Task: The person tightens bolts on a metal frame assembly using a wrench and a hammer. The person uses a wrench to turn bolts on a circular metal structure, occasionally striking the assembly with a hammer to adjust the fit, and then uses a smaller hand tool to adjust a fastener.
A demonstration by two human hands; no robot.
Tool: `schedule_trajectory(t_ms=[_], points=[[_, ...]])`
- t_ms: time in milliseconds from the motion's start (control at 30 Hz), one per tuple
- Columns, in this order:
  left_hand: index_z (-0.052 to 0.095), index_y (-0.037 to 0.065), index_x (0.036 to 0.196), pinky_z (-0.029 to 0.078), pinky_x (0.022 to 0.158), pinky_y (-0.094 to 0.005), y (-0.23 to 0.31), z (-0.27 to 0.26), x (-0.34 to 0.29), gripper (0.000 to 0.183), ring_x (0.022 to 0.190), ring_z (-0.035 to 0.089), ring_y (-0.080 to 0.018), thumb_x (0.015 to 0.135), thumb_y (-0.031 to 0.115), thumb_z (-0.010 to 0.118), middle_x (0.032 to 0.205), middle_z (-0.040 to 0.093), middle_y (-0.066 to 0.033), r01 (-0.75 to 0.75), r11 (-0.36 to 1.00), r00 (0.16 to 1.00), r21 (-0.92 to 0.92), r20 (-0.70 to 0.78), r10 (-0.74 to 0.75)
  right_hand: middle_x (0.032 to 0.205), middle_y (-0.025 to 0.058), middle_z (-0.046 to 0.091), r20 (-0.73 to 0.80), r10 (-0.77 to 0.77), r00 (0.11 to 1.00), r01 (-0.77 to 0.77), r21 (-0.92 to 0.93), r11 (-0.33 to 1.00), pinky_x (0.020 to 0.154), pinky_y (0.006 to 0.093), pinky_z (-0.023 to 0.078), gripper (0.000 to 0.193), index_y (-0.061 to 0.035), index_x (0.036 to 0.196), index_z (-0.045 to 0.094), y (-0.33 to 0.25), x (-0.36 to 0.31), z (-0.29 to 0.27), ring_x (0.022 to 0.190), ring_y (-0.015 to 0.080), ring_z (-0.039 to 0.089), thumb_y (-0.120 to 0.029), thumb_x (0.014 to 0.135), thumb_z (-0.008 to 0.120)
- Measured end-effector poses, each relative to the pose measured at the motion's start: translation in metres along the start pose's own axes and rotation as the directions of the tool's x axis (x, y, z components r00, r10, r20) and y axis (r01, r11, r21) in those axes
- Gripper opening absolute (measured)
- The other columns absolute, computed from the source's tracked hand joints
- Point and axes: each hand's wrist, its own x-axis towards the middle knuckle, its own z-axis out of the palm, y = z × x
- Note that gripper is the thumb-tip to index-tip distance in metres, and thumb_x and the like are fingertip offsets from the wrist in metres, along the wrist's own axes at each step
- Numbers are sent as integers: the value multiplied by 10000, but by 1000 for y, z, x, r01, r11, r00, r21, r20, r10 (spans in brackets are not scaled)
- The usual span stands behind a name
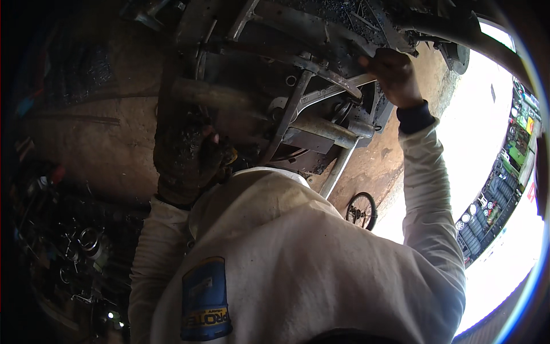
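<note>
Wrench [338, 90] lies across the metal frame [286, 123], the curled fingers of the right hand [395, 77] around its far right end; the shadowed left hand [192, 155]'s grip I cannot tell. Turning seems in hand; another pull calls for firm seating.

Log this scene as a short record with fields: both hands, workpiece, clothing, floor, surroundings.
Right hand: closed at the end of a long grey wrench
Left hand: dark, in shadow, near the metal frame; whether it holds anything cannot be told
Workpiece: metal frame of crossing bars and tubes
Clothing: pale long-sleeved garment with a blue-and-yellow patch
Floor: brown; spoked wheel to the right
Lower left: cluttered metal parts, dim
Far right: bright open area, stacked tyres
</note>
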Motion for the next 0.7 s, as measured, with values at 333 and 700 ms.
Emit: schedule_trajectory(t_ms=[333, 700], points=[[700, 93, 986, 546, 804, -429, -3, 3, -8, 216, 942, 661, -305, 796, 185, 748, 1009, 683, -108, 14, 998, 1000, 58, -16, -13, 641, 30, 472, 41, 199, 979, -204, 182, 962, 495, 325, 350, 26, -56, 851, 716, 3, 4, -6, 553, 171, 449, -74, 868, 709], [696, 68, 1073, 546, 827, -434, -4, 5, -14, 269, 991, 661, -350, 823, 162, 729, 1107, 676, -144, 12, 995, 1000, 96, -24, -9, 681, 47, 529, 100, -143, 985, 157, -145, 977, 497, 285, 446, 371, -111, 1106, 727, 28, 42, -18, 564, 181, 514, 27, 761, 717]])
